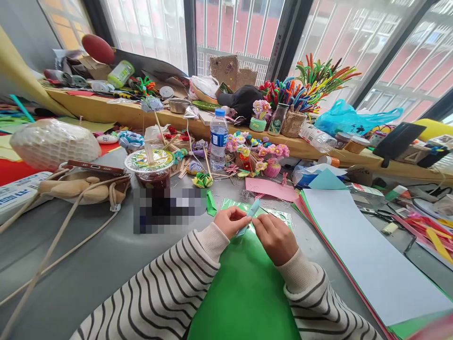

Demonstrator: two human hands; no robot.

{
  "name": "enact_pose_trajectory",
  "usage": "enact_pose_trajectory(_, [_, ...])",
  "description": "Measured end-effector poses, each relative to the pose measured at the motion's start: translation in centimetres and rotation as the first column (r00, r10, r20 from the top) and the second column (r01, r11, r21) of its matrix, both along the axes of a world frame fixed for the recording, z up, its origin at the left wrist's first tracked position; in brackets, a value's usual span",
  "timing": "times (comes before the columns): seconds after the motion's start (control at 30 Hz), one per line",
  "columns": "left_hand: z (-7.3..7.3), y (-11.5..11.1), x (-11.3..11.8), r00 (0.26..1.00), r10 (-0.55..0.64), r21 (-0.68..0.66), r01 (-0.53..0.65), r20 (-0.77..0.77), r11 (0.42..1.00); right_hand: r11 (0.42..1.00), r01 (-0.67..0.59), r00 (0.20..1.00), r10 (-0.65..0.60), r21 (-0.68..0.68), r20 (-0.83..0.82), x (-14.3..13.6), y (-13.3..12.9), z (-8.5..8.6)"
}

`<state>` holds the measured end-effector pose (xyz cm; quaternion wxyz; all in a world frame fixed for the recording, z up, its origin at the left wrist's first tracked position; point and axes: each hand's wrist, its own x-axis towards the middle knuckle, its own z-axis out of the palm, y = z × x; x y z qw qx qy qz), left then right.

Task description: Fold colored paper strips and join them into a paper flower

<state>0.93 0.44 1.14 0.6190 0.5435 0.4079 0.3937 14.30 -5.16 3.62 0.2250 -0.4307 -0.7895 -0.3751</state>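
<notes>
A small light blue piece of paper (253, 208), rolled or folded narrow, is held up between both hands. My left hand (230, 222) pinches it from the left between thumb and fingers. From the right, my right hand (276, 236) grips it with thumb and fingertips close to the left ones. Below the hands lies a large green sheet (247, 288) that reaches toward my body. Just beyond them is a clear plastic packet (285, 217) with green in it. A folded green paper strip (211, 203) rests to the left of the hands.
A drink cup (150, 170), a water bottle (219, 141) and crafted flowers (260, 151) stand beyond the hands. Stacked paper (368, 245) covers the right side, with scissors (378, 215) behind it. A bag with a phone (95, 167) on it sits at left.
</notes>
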Motion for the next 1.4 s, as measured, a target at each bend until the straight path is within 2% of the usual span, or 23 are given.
enact_pose_trajectory(0.23, [0.0, -0.1, 0.0, 1.0, -0.007, 0.008, 0.007, -0.004, 1.0, 0.996, 0.019, 0.999, -0.022, -0.087, -0.029, 0.2, -0.2, -0.5])
enact_pose_trajectory(0.43, [0.4, -0.6, 0.1, 1.0, 0.007, 0.08, -0.008, 0.011, 0.997, 0.991, -0.005, 0.975, -0.026, -0.137, -0.223, -0.1, -0.3, -0.6])
enact_pose_trajectory(0.53, [0.9, -1.0, 0.1, 0.998, 0.048, 0.162, -0.04, -0.043, 0.986, 0.967, -0.045, 0.911, -0.064, -0.253, -0.407, -0.2, -0.4, -0.7])
enact_pose_trajectory(0.63, [1.1, -1.4, 0.0, 0.987, 0.097, 0.317, -0.05, -0.132, 0.947, 0.897, -0.176, 0.749, -0.145, -0.405, -0.647, -0.2, -0.4, -0.8])
enact_pose_trajectory(0.7, [1.1, -1.5, -0.1, 0.975, 0.133, 0.438, -0.044, -0.176, 0.898, 0.831, -0.286, 0.57, -0.252, -0.477, -0.782, -0.2, -0.3, -0.9])
enact_pose_trajectory(0.77, [1.1, -1.6, -0.1, 0.963, 0.172, 0.551, -0.031, -0.207, 0.834, 0.744, -0.428, 0.358, -0.382, -0.513, -0.852, -0.2, -0.2, -1.0])
enact_pose_trajectory(0.83, [1.0, -1.7, -0.1, 0.948, 0.207, 0.647, -0.002, -0.241, 0.763, 0.646, -0.584, 0.14, -0.515, -0.491, -0.846, -0.2, 0.1, -1.0])
enact_pose_trajectory(0.9, [1.0, -1.6, -0.2, 0.935, 0.215, 0.711, 0.054, -0.283, 0.701, 0.564, -0.709, -0.045, -0.635, -0.423, -0.771, -0.2, 0.3, -1.1])
enact_pose_trajectory(0.97, [1.0, -1.6, -0.2, 0.929, 0.195, 0.743, 0.113, -0.315, 0.66, 0.518, -0.775, -0.151, -0.708, -0.362, -0.69, -0.1, 0.5, -1.0])
enact_pose_trajectory(1.03, [1.1, -1.5, -0.3, 0.934, 0.16, 0.75, 0.147, -0.321, 0.645, 0.488, -0.807, -0.183, -0.741, -0.332, -0.646, -0.1, 0.6, -0.9])
enact_pose_trajectory(1.13, [1.2, -1.4, -0.4, 0.957, 0.101, 0.723, 0.132, -0.27, 0.678, 0.454, -0.838, -0.191, -0.765, -0.304, -0.615, 0.0, 0.6, -0.8])
enact_pose_trajectory(1.2, [1.3, -1.3, -0.5, 0.976, 0.07, 0.654, 0.084, -0.206, 0.752, 0.437, -0.851, -0.193, -0.776, -0.292, -0.6, 0.3, 0.6, -0.7])
enact_pose_trajectory(1.3, [1.4, -1.0, -0.5, 0.998, 0.002, 0.382, 0.019, -0.055, 0.924, 0.424, -0.857, -0.16, -0.757, -0.291, -0.633, 0.9, 0.5, -0.6])
enact_pose_trajectory(1.33, [1.5, -0.9, -0.4, 1.0, -0.022, 0.263, 0.018, 0.013, 0.965, 0.419, -0.86, -0.142, -0.744, -0.29, -0.652, 1.2, 0.4, -0.5])
enact_pose_trajectory(1.4, [1.5, -0.6, -0.3, 0.987, -0.057, 0.051, 0.049, 0.15, 0.997, 0.419, -0.862, -0.122, -0.718, -0.285, -0.685, 1.5, 0.3, -0.4])
